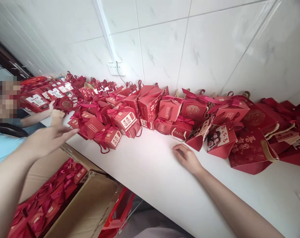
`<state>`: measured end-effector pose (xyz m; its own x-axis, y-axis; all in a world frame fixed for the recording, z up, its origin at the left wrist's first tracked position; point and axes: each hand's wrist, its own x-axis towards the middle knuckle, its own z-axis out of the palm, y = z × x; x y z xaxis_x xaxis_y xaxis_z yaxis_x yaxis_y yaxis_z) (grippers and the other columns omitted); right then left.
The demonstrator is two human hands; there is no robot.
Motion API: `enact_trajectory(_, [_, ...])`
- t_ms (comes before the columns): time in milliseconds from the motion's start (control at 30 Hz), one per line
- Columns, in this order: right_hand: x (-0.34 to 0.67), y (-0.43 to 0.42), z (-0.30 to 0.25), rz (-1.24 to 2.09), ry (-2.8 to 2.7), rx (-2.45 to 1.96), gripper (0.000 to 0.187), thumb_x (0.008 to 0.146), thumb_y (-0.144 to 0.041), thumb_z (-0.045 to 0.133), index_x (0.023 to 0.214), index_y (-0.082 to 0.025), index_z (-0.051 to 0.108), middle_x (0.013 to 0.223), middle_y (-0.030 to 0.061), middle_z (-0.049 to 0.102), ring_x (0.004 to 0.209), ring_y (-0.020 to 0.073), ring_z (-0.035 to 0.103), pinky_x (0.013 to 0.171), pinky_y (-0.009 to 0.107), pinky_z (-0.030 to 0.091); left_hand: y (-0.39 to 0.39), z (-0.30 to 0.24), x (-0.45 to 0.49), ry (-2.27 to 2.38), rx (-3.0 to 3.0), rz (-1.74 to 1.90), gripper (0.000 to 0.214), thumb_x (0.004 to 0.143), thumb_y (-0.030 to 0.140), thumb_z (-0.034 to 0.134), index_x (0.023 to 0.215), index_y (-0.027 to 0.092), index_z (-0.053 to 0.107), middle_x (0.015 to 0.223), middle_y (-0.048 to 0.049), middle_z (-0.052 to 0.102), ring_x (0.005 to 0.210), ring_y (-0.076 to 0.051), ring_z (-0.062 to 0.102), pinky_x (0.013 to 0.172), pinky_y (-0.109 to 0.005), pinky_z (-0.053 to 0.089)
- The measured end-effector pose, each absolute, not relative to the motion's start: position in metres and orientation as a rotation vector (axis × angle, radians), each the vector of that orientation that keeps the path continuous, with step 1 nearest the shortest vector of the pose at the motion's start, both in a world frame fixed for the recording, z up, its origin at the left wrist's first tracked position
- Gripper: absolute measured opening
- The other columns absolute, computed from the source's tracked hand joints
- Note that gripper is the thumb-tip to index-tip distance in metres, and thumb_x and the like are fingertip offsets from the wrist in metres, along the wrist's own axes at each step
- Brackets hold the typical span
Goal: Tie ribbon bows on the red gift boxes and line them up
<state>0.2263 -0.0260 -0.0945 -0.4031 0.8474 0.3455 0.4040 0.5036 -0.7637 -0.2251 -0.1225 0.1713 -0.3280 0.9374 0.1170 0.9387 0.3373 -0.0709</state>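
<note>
My left hand [47, 140] is raised over the open cardboard box [92, 195], its fingers stretched out and nothing in them. The box holds several red gift boxes [49, 208] tied with dark red ribbons. My right hand [188, 159] rests on the white table [145, 162] with loosely bent fingers, the thumb a little apart, and no object in it. Just behind it lies a red gift box with a twisted cord handle [181, 130]. Beyond my left hand, two stacked gift boxes [125, 120] show a white label with red characters.
Red gift boxes and bags [254, 148] line the wall side of the table. At the left, another person's hand [57, 116] is close to a dark red box [64, 105]. A red plastic bag [117, 211] hangs below the table edge. A wall socket [116, 68] has a cable.
</note>
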Motion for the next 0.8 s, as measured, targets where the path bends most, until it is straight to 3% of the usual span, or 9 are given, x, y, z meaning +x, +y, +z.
enact_trajectory(133, [0.226, -0.026, -0.093, 0.767, -1.998, -1.007, 0.016, 0.096, -0.029, 0.047, 0.1, -0.023, 0.062, 0.102, 0.0075, 0.066, 0.099, 0.0257, 0.063, 0.09, 0.042, 0.05, -0.057, 0.167, -0.175, -2.116, -2.096, -0.071, 0.077, 0.086, 0.071, 0.045, 0.142, 0.019, 0.047, 0.141, -0.0101, 0.056, 0.127, -0.03, 0.055, 0.108, -0.04, 0.041])
enact_trajectory(267, [0.226, -0.025, -0.094, 0.788, -1.959, -1.0, 0.017, 0.096, -0.028, 0.047, 0.101, -0.022, 0.062, 0.102, 0.0082, 0.066, 0.097, 0.0246, 0.064, 0.089, 0.041, 0.051, -0.005, 0.161, -0.134, -2.243, -2.003, 0.09, 0.104, 0.073, 0.073, 0.062, 0.151, 0.01, 0.032, 0.149, -0.0236, 0.046, 0.13, -0.041, 0.052, 0.105, -0.046, 0.043])
enact_trajectory(367, [0.226, -0.024, -0.094, 0.807, -1.943, -0.989, 0.017, 0.095, -0.027, 0.048, 0.105, -0.021, 0.06, 0.104, 0.0082, 0.066, 0.097, 0.0235, 0.064, 0.09, 0.041, 0.052, 0.009, 0.166, -0.128, -2.34, -2.077, 0.198, 0.107, 0.076, 0.064, 0.066, 0.151, 0.001, 0.025, 0.148, -0.0282, 0.044, 0.129, -0.04, 0.054, 0.103, -0.044, 0.045])
enact_trajectory(467, [0.226, -0.023, -0.095, 0.825, -1.93, -0.977, 0.017, 0.094, -0.026, 0.048, 0.108, -0.021, 0.059, 0.105, 0.0082, 0.066, 0.097, 0.023, 0.064, 0.091, 0.041, 0.052, 0.007, 0.182, -0.121, -2.262, -2.228, 0.212, 0.099, 0.072, 0.052, 0.074, 0.146, 0.0, 0.033, 0.148, -0.0238, 0.047, 0.129, -0.035, 0.054, 0.105, -0.043, 0.044])
enact_trajectory(633, [0.226, -0.02, -0.094, 0.863, -1.907, -0.961, 0.017, 0.094, -0.025, 0.05, 0.108, -0.021, 0.059, 0.104, 0.008, 0.066, 0.096, 0.0225, 0.065, 0.091, 0.041, 0.052, -0.008, 0.206, -0.076, -2.235, -2.467, 0.142, 0.092, 0.056, 0.049, 0.084, 0.136, 0.015, 0.054, 0.136, -0.0102, 0.062, 0.115, -0.028, 0.063, 0.098, -0.04, 0.048])
enact_trajectory(733, [0.226, -0.019, -0.094, 0.888, -1.885, -0.956, 0.017, 0.093, -0.026, 0.052, 0.107, -0.021, 0.059, 0.104, 0.008, 0.067, 0.097, 0.0225, 0.065, 0.091, 0.04, 0.052, -0.017, 0.192, -0.041, -2.054, -2.718, 0.152, 0.097, 0.049, 0.048, 0.088, 0.136, 0.022, 0.055, 0.134, -0.0082, 0.062, 0.119, -0.031, 0.061, 0.095, -0.036, 0.049])
enact_trajectory(800, [0.226, -0.019, -0.093, 0.9, -1.856, -0.962, 0.017, 0.093, -0.028, 0.051, 0.107, -0.021, 0.06, 0.105, 0.0078, 0.067, 0.097, 0.0221, 0.065, 0.091, 0.039, 0.052, -0.024, 0.168, -0.021, -1.92, -2.894, 0.111, 0.095, 0.052, 0.048, 0.087, 0.138, 0.024, 0.053, 0.134, -0.0092, 0.061, 0.119, -0.033, 0.061, 0.094, -0.035, 0.05])
